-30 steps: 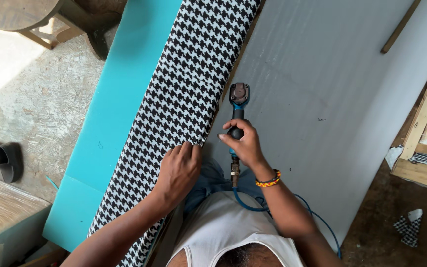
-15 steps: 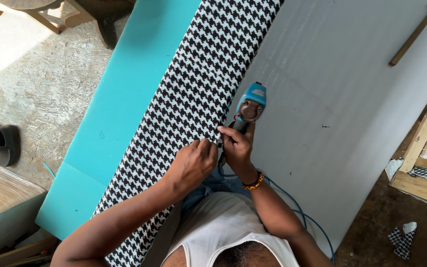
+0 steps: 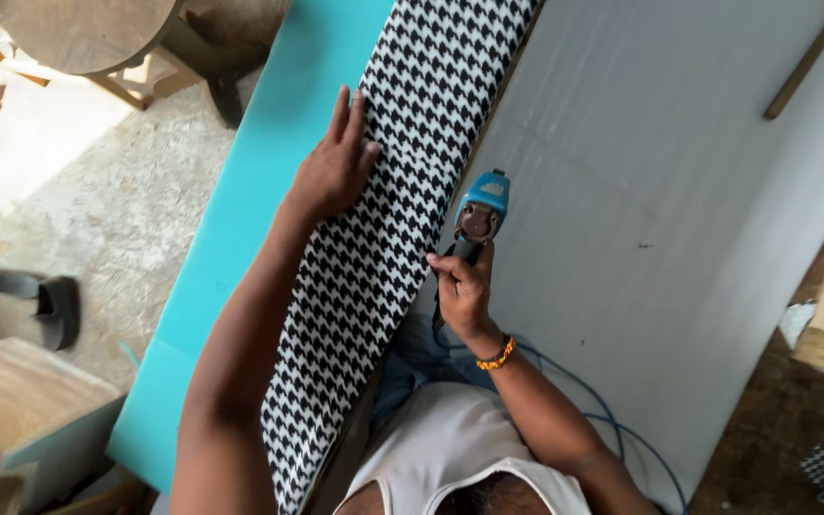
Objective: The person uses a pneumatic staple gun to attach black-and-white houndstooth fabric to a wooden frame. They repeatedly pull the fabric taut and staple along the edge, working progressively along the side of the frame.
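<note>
Fabric (image 3: 402, 191) on foam (image 3: 269, 219) (stapler (image 3: 481, 212) right)

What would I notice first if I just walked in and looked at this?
The black-and-white houndstooth fabric jumps out first, running in a long strip up the middle beside a bright teal foam slab. The left hand lies flat on the fabric's left edge. The right hand grips a blue staple gun at the fabric's right edge, next to a wide white board.
</note>
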The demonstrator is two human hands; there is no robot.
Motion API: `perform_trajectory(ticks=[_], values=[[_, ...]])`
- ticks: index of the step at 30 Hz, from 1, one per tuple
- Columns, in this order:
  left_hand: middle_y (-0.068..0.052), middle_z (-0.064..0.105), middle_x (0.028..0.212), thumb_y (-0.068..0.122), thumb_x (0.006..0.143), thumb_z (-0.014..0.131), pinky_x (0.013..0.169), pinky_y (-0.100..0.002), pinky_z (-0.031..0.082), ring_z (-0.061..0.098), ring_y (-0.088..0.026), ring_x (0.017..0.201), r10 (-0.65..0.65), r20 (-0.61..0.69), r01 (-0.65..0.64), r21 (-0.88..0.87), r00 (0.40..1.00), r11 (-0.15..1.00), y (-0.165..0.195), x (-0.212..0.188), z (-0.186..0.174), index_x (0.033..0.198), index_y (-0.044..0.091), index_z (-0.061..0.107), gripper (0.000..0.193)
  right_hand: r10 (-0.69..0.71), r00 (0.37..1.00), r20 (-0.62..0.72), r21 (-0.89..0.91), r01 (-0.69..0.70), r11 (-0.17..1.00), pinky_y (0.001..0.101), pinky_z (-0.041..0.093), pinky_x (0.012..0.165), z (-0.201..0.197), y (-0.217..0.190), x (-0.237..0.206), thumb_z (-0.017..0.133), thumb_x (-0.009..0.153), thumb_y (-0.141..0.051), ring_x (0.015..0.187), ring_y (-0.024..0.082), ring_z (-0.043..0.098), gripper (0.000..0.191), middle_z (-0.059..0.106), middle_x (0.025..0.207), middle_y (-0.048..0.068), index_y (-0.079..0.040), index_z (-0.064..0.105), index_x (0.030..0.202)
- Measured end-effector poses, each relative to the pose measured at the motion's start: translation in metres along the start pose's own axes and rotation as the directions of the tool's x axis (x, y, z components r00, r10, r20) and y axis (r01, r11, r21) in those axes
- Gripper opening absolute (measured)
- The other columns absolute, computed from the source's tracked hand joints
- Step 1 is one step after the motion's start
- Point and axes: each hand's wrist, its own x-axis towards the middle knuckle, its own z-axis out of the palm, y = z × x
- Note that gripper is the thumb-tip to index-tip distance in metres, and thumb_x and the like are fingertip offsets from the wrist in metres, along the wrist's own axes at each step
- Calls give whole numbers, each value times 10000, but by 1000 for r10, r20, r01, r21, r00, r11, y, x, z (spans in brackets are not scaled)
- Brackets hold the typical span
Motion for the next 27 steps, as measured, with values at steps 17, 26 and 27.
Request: perform_trajectory(ticks=[17, 26, 27], values=[[-48, 151, 1712, 421, 1007, 527, 996, -930, 34, 23, -561, 1508, 223, -93, -132, 570, 970, 811, 123, -79, 56, 1607, 355, 363, 626, 76, 977, 197, 121, -102, 987, 482, 502, 964, -27, 15, 6, 711, 864, 59, 1142, 421, 569, 218, 510, 1248, 230, -41, 635, 1042], [-101, 89, 1709, 202, 951, 586, 951, -964, 95, -32, -630, 1465, 216, -107, -102, 628, 971, 771, 122, -70, 82, 1530, 311, 536, 592, 424, 831, 359, -104, -416, 903, 429, 519, 735, -109, 87, -21, 702, 859, 52, 890, 395, 653, 565, 621, 1009, 206, -15, 355, 1300], [-99, 82, 1713, 123, 925, 580, 954, -959, 95, -42, -628, 1464, 206, -106, -90, 646, 973, 758, 122, -70, 82, 1532, 322, 544, 640, 469, 817, 336, -98, -465, 880, 425, 512, 717, -115, 91, -22, 695, 822, 70, 863, 389, 647, 603, 618, 993, 196, 3, 344, 1307]])
